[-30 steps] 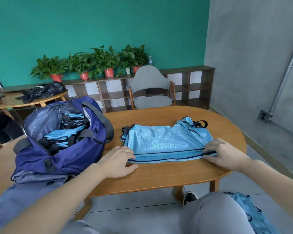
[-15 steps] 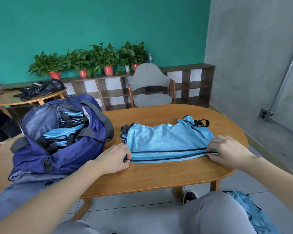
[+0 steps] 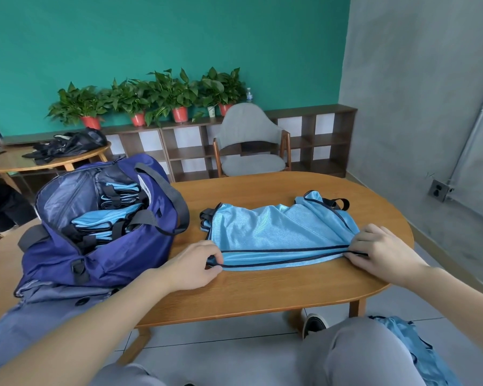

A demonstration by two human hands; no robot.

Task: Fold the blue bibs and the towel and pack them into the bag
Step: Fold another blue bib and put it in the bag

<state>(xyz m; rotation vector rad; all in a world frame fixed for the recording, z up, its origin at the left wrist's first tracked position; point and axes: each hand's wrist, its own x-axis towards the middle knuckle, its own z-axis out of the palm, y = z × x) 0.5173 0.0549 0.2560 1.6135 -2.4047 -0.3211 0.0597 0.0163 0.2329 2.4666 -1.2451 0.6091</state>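
Both my hands have closed in on the near hem since a second ago: earlier they lay flat at its two ends, now each one pinches the dark-piped edge. My left hand (image 3: 190, 267) has thumb and fingers curled round the left corner of the blue bib (image 3: 279, 236), and my right hand (image 3: 384, 253) grips the right corner the same way, so the hem runs taut between them.

One bib lies spread on the bench (image 3: 262, 291), lengthwise along the near edge, its black straps poking out at the far left and far right corners of the cloth. One bag (image 3: 101, 240), dark blue, sits open at the left end of the bench, just beside my left hand. Inside it I can see a stack of folded bibs (image 3: 101, 221); I make out several layers with black straps, but cannot count them surely. One more heap of blue cloth (image 3: 413, 349) hangs by my right knee, below the bench's near edge.

Beyond the far edge stands one grey chair (image 3: 251, 143) against a low shelf (image 3: 318, 140). On the shelf I count four red pots with plants (image 3: 156, 98). A second bench (image 3: 39, 162) at the far left carries a pile of black cloth (image 3: 67, 144).
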